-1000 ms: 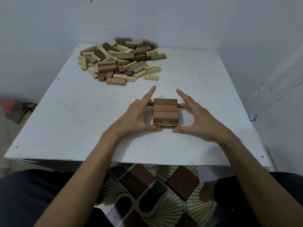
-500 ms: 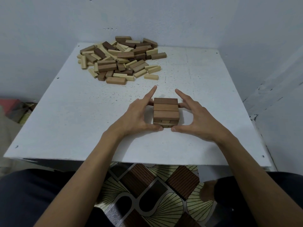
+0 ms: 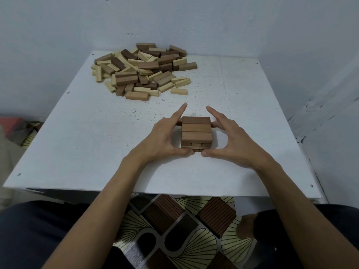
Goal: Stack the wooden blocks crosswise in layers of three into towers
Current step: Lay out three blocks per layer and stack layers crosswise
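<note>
Near the middle of the white table [image 3: 87, 142], a little toward the near edge: a low tower [image 3: 196, 133] of wooden blocks. Counts three brown blocks side by side on top, long sides running left to right. Shows beneath them a crosswise layer, short ends facing the camera. Possibly holds one more layer at the very bottom, though the thumbs hide most of it.

Frames the tower with both hands, neither one curled round a block. Lays the left hand [image 3: 165, 138] along the tower's left side, fingers straight and together, index finger pointing past the far edge. Sets the right hand [image 3: 228, 141] along the right side, fingers straight and slightly spread, touching the far right corner, palm standing off from the blocks. Holds both thumbs low across the near face, tips nearly meeting at the base.

At the far left of the table, well apart from the tower: a loose pile [image 3: 141, 72] of blocks, pale and dark brown mixed, lying at all angles. Behind the table: a pale wall [image 3: 213, 20]. Below the near edge: a patterned floor mat [image 3: 174, 230] of brown ribbed squares and cream fans, between dark-clothed legs [image 3: 29, 230].
</note>
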### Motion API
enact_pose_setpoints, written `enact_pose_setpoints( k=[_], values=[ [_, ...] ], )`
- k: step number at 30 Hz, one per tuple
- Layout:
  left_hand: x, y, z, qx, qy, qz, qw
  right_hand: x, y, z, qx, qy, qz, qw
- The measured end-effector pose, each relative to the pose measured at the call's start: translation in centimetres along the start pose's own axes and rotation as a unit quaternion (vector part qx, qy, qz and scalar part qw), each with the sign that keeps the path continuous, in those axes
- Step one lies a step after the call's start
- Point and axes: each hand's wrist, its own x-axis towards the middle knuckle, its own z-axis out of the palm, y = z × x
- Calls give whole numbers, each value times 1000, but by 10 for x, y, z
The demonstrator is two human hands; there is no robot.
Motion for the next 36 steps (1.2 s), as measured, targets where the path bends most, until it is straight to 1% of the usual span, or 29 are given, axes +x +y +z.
enact_pose_setpoints(
  k=[15, 25, 31, 36],
  values=[
    [1, -2, 0, 11, -4, -10, 1000, -1, -3, 0, 12, -3, 2, 1000],
    [-2, -1, -3, -14, 6, -21, 1000, -2, -5, -4, 44, -1, 5, 999],
    [-1, -2, -3, -22, 3, -15, 1000, -3, -7, -5, 46, -7, 8, 999],
    [-2, -1, -5, -55, 2, -19, 998, -4, -8, -7, 42, -3, 8, 999]
  ],
)
